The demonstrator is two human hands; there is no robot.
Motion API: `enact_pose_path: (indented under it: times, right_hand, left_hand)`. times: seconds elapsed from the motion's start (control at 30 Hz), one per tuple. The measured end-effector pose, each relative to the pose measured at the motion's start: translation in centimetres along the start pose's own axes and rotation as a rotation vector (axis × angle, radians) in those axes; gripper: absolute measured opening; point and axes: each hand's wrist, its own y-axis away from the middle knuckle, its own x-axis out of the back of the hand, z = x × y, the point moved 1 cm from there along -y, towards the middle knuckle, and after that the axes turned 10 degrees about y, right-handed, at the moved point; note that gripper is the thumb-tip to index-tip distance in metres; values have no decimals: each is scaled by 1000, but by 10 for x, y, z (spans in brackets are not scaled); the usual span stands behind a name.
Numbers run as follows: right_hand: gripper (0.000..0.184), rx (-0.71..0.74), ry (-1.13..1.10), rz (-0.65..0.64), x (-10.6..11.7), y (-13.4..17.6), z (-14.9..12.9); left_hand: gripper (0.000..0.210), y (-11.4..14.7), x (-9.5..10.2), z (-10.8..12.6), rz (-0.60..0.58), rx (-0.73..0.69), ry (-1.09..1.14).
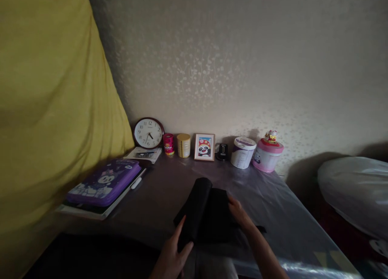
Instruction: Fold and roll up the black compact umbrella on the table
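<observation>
A black, soft-looking folded piece (198,208), perhaps fabric, is held up over the near part of the table; its exact kind is hard to tell in the dim light. One side of it curls over into a roll, and the other side hangs flatter. My left hand (174,250) grips the lower left of the roll, thumb and forefinger closed around it. At the upper right edge, my right hand (238,212) pinches the flatter part, its fingertips partly hidden behind it. A short dark strap end (261,229) shows just beyond my right forearm.
A purple case (106,182) lies on books at left, with a white pen-like item (136,183) beside it. Along the wall stand a clock (149,133), a picture frame (204,147) and several tubs. A yellow curtain (60,89) hangs left; a pale plastic-covered bundle (354,190) sits right.
</observation>
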Motion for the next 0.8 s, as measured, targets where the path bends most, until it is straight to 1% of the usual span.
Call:
enact_pose_path:
  times: [0.07, 0.13, 0.2, 0.27, 0.37, 0.43, 0.47, 0.53, 0.6, 0.7, 0.8]
  right_hand:
    - [36, -87, -26, -13, 5, 3, 0]
    - [42, -202, -43, 22, 7, 5, 0]
    - [47, -254, -30, 47, 6, 6, 1]
    - [47, -213, 47, 86, 2, 5, 0]
    - [38, -98, 323, 233, -4, 4, -4]
    - [32, 26, 518, 313, -7, 4, -7]
    - [30, 113, 585, 314, -9, 4, -9]
    - [28, 287, 657, 242, -14, 5, -10]
    - [30, 406, 673, 127, -20, 6, -9]
    - [32, 486, 646, -16, -29, 14, -4]
    - [34, 490, 640, -67, -37, 29, -3]
  left_hand:
    - [76, 0, -2, -1, -9, 26, 9]
    - [76, 0, -3, -1, -4, 12, 7]
    - [76, 0, -3, -2, -8, -2, -5]
    - [76, 1, -4, -2, -8, -7, -15]
    - [76, 2, -3, 0, -15, 1, 7]
    - [76, 2, -1, 4, -31, 3, 22]
    - [76, 3, 0, 6, -38, 4, 27]
    - [75, 3, 2, 10, -52, 24, 45]
    - [74, 3, 5, 13, -48, 44, 73]
    - [77, 2, 7, 14, -31, 64, 104]
    - [78, 2, 8, 18, -12, 78, 134]
